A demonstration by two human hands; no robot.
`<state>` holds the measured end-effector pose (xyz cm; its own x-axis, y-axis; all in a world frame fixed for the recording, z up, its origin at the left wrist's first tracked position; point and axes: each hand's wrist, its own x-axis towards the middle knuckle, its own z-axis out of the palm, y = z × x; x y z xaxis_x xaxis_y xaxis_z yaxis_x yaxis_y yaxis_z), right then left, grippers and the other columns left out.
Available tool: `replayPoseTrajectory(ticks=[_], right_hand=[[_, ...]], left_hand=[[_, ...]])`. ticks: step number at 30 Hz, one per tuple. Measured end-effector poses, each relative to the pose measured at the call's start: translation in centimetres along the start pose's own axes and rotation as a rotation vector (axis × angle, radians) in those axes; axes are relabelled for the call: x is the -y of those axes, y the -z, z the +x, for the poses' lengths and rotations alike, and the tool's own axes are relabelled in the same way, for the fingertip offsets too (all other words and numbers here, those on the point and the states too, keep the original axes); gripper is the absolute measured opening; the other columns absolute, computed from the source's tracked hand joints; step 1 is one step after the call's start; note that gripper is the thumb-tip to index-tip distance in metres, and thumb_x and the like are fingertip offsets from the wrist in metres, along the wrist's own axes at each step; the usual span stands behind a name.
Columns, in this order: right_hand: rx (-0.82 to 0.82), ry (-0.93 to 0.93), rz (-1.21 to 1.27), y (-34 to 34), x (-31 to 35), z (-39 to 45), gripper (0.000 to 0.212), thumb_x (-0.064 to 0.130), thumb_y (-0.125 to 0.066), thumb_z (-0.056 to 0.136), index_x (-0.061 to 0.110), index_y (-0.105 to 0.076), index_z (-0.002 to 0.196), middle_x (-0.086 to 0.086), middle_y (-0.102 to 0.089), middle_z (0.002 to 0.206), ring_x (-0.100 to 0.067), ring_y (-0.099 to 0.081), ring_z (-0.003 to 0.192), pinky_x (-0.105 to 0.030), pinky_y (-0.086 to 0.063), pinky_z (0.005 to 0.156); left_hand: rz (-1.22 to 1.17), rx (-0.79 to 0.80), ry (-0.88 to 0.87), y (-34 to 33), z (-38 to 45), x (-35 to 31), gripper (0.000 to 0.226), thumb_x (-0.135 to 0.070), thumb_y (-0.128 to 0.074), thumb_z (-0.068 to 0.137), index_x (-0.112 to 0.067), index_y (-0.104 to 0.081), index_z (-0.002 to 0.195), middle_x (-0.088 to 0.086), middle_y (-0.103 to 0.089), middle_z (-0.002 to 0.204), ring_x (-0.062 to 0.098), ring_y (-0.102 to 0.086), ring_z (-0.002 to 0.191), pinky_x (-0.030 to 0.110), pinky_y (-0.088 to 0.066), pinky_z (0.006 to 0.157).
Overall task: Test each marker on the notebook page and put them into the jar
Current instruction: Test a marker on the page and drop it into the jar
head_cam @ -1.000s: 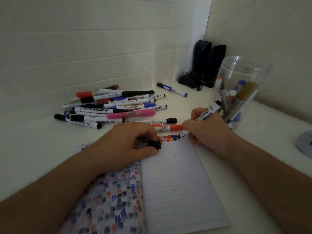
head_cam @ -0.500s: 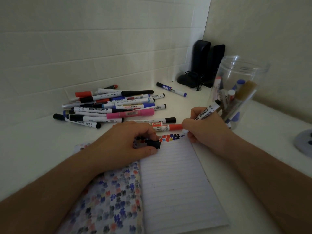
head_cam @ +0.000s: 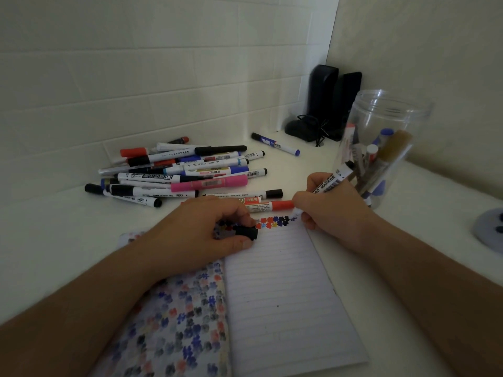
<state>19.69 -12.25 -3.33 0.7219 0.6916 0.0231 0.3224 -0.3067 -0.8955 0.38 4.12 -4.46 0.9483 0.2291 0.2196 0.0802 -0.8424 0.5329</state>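
Now the right hand (head_cam: 330, 210) grips the whiteboard marker (head_cam: 330, 179), its barrel pointing toward two o'clock at the nearby jar (head_cam: 381, 148), tip on the notebook page (head_cam: 285, 295), while the left hand (head_cam: 196, 235) pinches its black cap (head_cam: 246, 232).

White lined notebook page (head_cam: 283, 289), pale ruled lines, a row of red, yellow, black and blue blotches along its top edge; at 9 o'clock of it, facing page (head_cam: 174, 322) covered in blue, grey-black and red-orange blotches. White-barrelled markers in a pile (head_cam: 177, 172), caps black, blue, red; one pink marker (head_cam: 209, 183). Red-capped white marker (head_cam: 269, 205). Clear plastic jar (head_cam: 381, 148), gold and blue caps inside. Black cap (head_cam: 246, 232). Black speakers (head_cam: 324, 104) at 1 o'clock.
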Motion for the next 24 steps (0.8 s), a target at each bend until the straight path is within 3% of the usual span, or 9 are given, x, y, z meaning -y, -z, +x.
replayPoseTrajectory(ticks=[13,15,18,21,24], right_hand=[[-0.008,0.027,-0.002,-0.2,0.0,0.1,0.030,0.013,-0.075,0.082,0.014,-0.049,0.067,0.001,-0.054,0.054,-0.013,-0.050,0.050,-0.021,-0.043,0.046],[-0.025,0.059,0.135,0.2,0.1,0.0,0.030,0.014,-0.077,0.085,0.016,-0.051,0.072,0.002,-0.048,0.055,-0.010,-0.039,0.046,-0.020,-0.035,0.042],[0.135,0.099,0.562,1.1,0.6,-0.6,0.023,0.009,-0.077,0.084,0.014,-0.056,0.077,-0.001,-0.045,0.056,-0.013,-0.032,0.046,-0.021,-0.026,0.041],[0.282,0.105,0.675,1.4,1.4,-1.4,0.014,0.015,-0.078,0.086,0.015,-0.067,0.078,-0.004,-0.052,0.062,-0.015,-0.043,0.054,-0.022,-0.033,0.046],[0.333,0.025,0.735,1.2,1.3,-1.6,0.018,0.026,-0.062,0.083,0.010,-0.071,0.083,-0.007,-0.057,0.067,-0.015,-0.054,0.059,-0.022,-0.047,0.051]], left_hand=[[-0.022,-0.003,0.017,0.1,-0.2,-0.3,0.022,-0.047,-0.075,0.084,-0.046,-0.066,0.104,-0.028,-0.067,0.106,-0.006,-0.061,0.102,0.031,-0.055,0.090],[-0.054,-0.042,0.026,0.1,-0.3,-0.4,0.023,-0.046,-0.076,0.083,-0.044,-0.068,0.104,-0.026,-0.068,0.104,-0.005,-0.063,0.100,0.031,-0.056,0.088],[-0.082,-0.156,0.053,0.3,-0.5,-0.5,0.022,-0.041,-0.079,0.082,-0.043,-0.069,0.102,-0.026,-0.068,0.099,-0.004,-0.063,0.096,0.025,-0.056,0.085],[-0.111,-0.235,0.074,0.4,-0.4,-0.4,0.022,-0.038,-0.079,0.082,-0.044,-0.067,0.100,-0.030,-0.066,0.099,-0.005,-0.063,0.096,0.011,-0.049,0.080],[-0.120,-0.260,0.088,0.4,-0.4,-0.5,0.021,-0.039,-0.078,0.082,-0.043,-0.067,0.100,-0.034,-0.065,0.099,-0.010,-0.063,0.095,0.004,-0.045,0.079]])
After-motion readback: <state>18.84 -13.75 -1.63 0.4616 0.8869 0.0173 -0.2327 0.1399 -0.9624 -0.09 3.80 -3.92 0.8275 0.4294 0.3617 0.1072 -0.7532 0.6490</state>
